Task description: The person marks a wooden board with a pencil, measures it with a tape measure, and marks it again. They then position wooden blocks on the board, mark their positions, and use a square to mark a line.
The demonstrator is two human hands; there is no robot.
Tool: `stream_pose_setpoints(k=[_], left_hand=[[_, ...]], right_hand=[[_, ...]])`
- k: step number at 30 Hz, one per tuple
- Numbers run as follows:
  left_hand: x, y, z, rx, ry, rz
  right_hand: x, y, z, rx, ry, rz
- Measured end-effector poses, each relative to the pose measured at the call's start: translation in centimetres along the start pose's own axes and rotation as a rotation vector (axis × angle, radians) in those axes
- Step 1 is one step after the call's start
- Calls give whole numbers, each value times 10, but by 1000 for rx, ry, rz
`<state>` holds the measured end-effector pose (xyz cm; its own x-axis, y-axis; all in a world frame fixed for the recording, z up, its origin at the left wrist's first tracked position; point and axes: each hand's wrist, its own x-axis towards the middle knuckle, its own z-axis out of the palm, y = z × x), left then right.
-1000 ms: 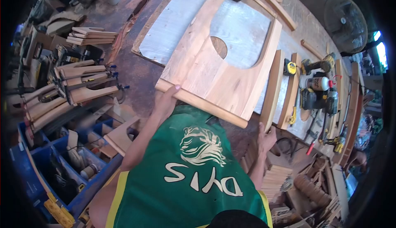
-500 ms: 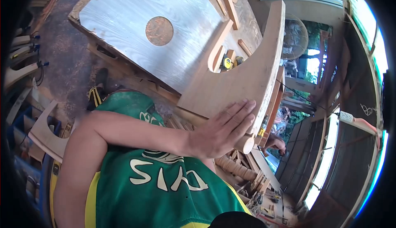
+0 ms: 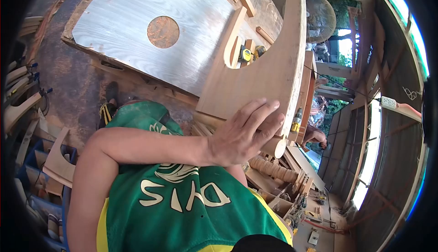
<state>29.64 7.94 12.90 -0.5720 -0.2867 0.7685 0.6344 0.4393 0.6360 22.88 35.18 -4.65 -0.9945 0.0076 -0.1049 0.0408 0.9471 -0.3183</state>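
My left hand point(image 3: 244, 133) rests palm down on the lower end of a pale wooden board point(image 3: 255, 88) with a large curved cutout. Its fingers are stretched out and apart, and the thumb lies near the board's thick edge. Just below the fingers, the round end of a wooden rod point(image 3: 279, 148) sticks out. Through the cutout I see a yellow tape measure point(image 3: 246, 54) and small wood pieces. Beyond the board lies a grey wood-grain panel point(image 3: 123, 19) with a round hole point(image 3: 163, 32). My right hand does not show.
Curved wooden pieces point(image 3: 23, 108) line the left side, near a blue compartment rack point(image 3: 41, 161). A yellow drill point(image 3: 296, 120) stands past the board. Farther right are a fan point(image 3: 319, 17), a power strip point(image 3: 388, 102) on a cord and another person point(image 3: 315, 135) bending.
The whole view has shifted, so the panel and board sit higher and farther left. My left hand stays on the board, its fingers now more spread and slightly bent.
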Motion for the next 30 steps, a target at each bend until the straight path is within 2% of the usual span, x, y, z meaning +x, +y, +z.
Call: stream_pose_setpoints(k=[6,9,11,13,16,17,19,22,25,27,28,30], left_hand=[[-4,-5,-36,-128,-46,-66],[-17,-10,-73,-24,-50,-148],[-25,-14,-106,-23,80,-301],[-44,-30,-137,-137,125,-525],[-83,-55,-170,-221,313,-816],[-97,-68,-180,-215,329,-865],[-129,-94,-194,-238,366,-967],[-173,-128,-207,-321,360,-1115],[-193,-147,-211,-328,355,-1125],[-204,-157,-217,-271,254,-1175],[-202,-161,-223,-238,199,-1195],[-199,-163,-234,-204,77,-1357]], right_hand=[[7,5,14,-35,18,-28],[14,-5,12,-77,25,-48],[2,-51,-10,-51,-50,31],[2,-41,-1,-38,45,-48],[-1,-49,-7,-12,18,-42],[0,-44,-3,7,54,-101],[-3,-62,-13,-20,9,-24],[-3,-64,-15,181,-29,-42],[-1,-71,-20,441,-85,-53],[-4,-81,-27,550,-133,-38],[-7,-93,-31,619,-201,63],[-19,-131,-35,811,-231,53]])
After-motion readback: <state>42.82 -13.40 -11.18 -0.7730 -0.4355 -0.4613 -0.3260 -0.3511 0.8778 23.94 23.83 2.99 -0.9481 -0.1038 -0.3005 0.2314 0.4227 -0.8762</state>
